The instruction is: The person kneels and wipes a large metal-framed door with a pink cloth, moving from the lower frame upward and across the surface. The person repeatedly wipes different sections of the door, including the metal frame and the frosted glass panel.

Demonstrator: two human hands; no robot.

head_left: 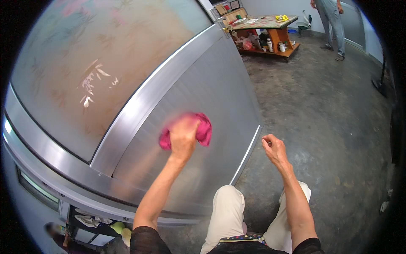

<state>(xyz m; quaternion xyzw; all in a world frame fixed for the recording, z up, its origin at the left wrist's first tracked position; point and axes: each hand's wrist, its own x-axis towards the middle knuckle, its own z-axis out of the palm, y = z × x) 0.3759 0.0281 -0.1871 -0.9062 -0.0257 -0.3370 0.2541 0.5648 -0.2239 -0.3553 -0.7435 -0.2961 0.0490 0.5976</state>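
Note:
A crumpled pink-red cloth (204,129) lies under my left hand (183,136), pressed against the brushed metal lower panel (209,85) of a door. My left fingers are partly blurred over the cloth. Above that panel, past a shiny metal rail (152,92), is a frosted glass pane (127,41) with a leaf pattern. My right hand (273,146) hangs in the air beside the door's lower edge, above the concrete floor, its fingers curled and the thumb near the fingertips. Nothing shows in it.
Behind the door stands a low wooden table (277,23) with items on it and its shelf. A person (333,25) stands at the back right. Another person (58,238) is at lower left, beside a dark shelf unit (95,233). My bent knees are close to the door.

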